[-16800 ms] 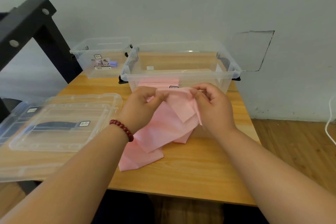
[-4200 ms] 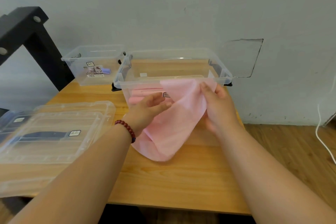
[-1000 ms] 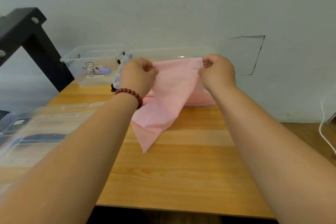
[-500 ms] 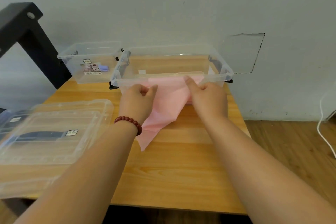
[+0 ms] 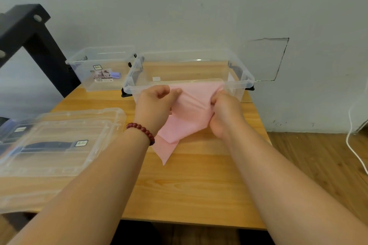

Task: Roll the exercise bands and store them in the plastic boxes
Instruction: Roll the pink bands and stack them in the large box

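pink and thin, the exercise band (image 5: pixel 191 109) is stretched between the two hands just in front of the near wall of the large clear plastic box (image 5: pixel 242 74), its upper edge level with the box's front rim. from there it sags in soft folds toward the wooden table (image 5: pixel 189 185), and its lower pointed corner lies on the wood. the left hand (image 5: pixel 154 103) has its fingers curled and pinches the band's upper left part between thumb and fingers; a dark red bead bracelet (image 5: pixel 142 129) sits on that wrist. the right hand (image 5: pixel 225 111) is also curled, clamped on the bunched right side of the band, knuckles up. the two hands are near each other, with only the band between them. whether the pink at the box's rim lies inside the box or in front of it cannot be told. a smaller clear box (image 5: pixel 99 59) stands just to the left of the large one, holding a printed label and a small purple item (image 5: pixel 115 74). at the table's left edge rest stacked transparent lids (image 5: pixel 59 137) with a dark handle showing through. a black metal frame (image 5: pixel 39 42) rises at the far left, and a white cable (image 5: pixel 352 145) trails over the wooden floor on the right.
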